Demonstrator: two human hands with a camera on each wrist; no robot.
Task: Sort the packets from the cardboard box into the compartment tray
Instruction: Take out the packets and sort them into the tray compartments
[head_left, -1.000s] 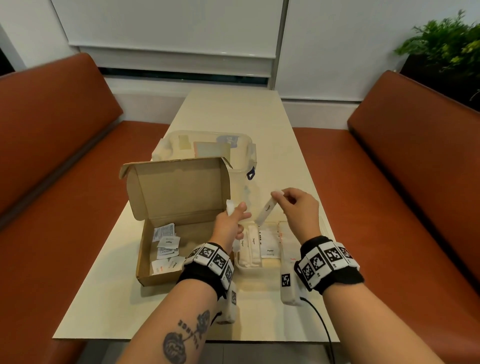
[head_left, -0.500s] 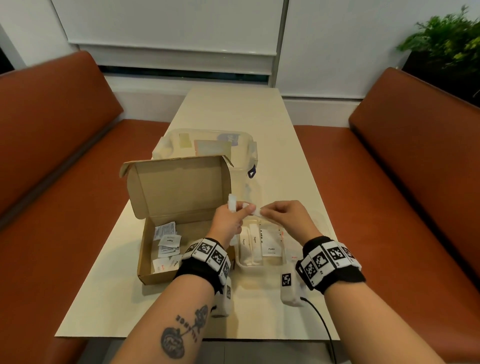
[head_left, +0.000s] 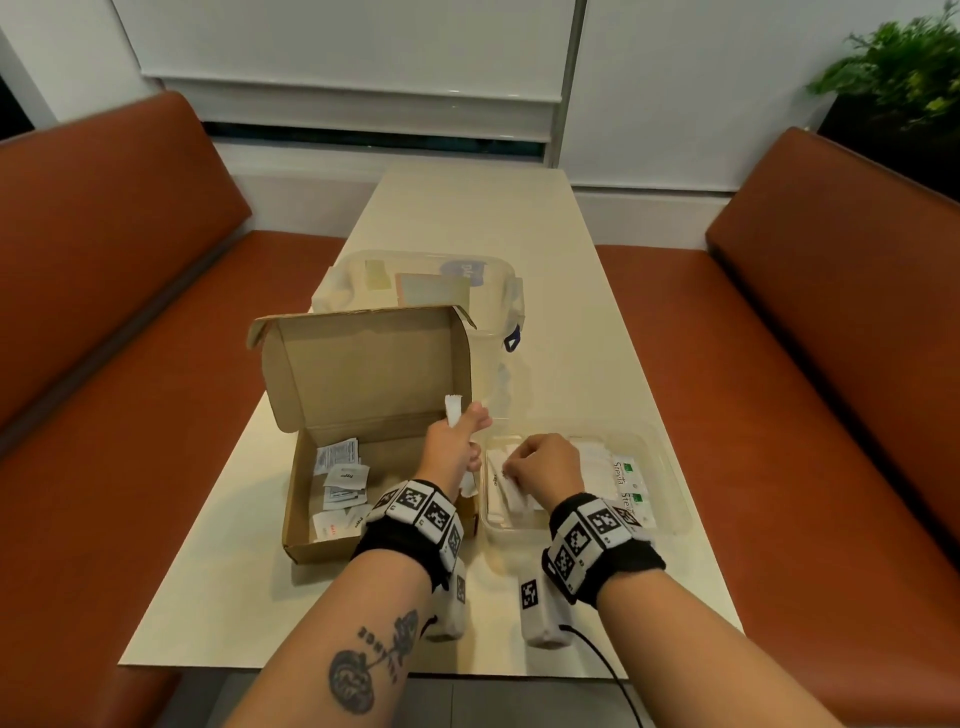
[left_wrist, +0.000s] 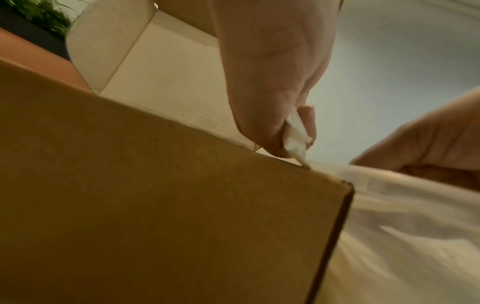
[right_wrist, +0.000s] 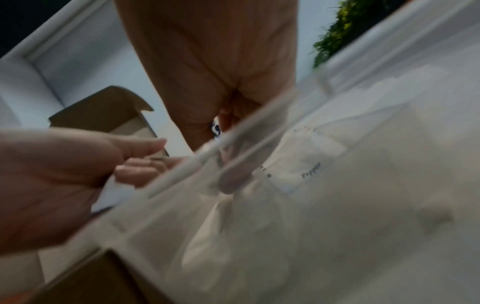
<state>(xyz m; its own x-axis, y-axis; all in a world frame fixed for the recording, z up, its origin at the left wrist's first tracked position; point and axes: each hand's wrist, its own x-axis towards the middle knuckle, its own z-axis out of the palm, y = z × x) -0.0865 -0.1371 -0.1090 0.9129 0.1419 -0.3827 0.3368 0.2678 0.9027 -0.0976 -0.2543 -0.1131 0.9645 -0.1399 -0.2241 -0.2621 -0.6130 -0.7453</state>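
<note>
Right hand at tray, left holds spare packet.
Head: right hand (head_left: 545, 467) pinches stick packet (head_left: 511, 488) in tray (head_left: 670, 467) left compartment, long axis front-back. Left wrist: left hand (left_wrist: 272, 82) grips white packet (left_wrist: 296, 137) above box (left_wrist: 155, 205) corner, just left of tray. Right wrist: blurred, pinch hidden.

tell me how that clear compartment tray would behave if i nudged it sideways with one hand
The compartment tray looks like thin clear plastic holding only paper packets, so it is probably light and would slide easily on the smooth table. Its low, wide shape makes tipping unlikely. The thin walls may flex a little under the push.
</note>
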